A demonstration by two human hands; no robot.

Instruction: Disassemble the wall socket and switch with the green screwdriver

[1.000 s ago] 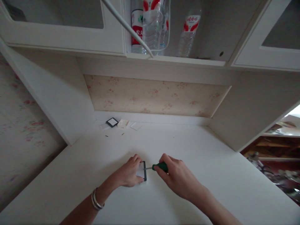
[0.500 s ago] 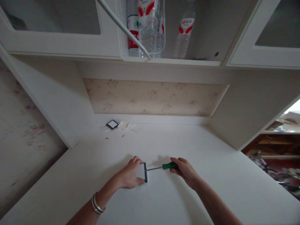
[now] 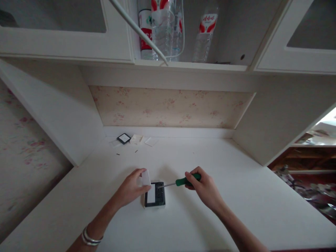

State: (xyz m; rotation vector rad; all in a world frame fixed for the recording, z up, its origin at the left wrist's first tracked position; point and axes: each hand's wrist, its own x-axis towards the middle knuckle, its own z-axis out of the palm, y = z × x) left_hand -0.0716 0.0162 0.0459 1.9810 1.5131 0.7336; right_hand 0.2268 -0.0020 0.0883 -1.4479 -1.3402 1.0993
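The dark box point(image 3: 160, 200) sits on the tabletop point(image 3: 168, 231) between the two hands, its open side facing up. A white rectangle point(image 3: 151, 196) fills the left part of that face; the right part is bare black with small raised details.

At the box's far left corner, the left hand point(image 3: 132, 188) pinches a small white panel point(image 3: 146, 177) by its edges between thumb and fingers. The panel is tilted up; whether it touches the box cannot be told. Silver bangles point(image 3: 90, 237) circle the left wrist, nearer the person than the box.

To the right of the box, the right hand point(image 3: 202, 182) is closed around the green handle of a screwdriver point(image 3: 181, 181). Its shaft points left, and the tip lies over the box's black part; contact there is too small to judge.

Beyond the box and to its left lie a black-framed square point(image 3: 124, 138), a cream square piece point(image 3: 137, 139) and two small dark slivers point(image 3: 118, 154). A clear plate point(image 3: 151, 141) lies beyond the box, almost straight behind it. High above the box, clear bottles point(image 3: 206, 33) stand in an open cabinet.
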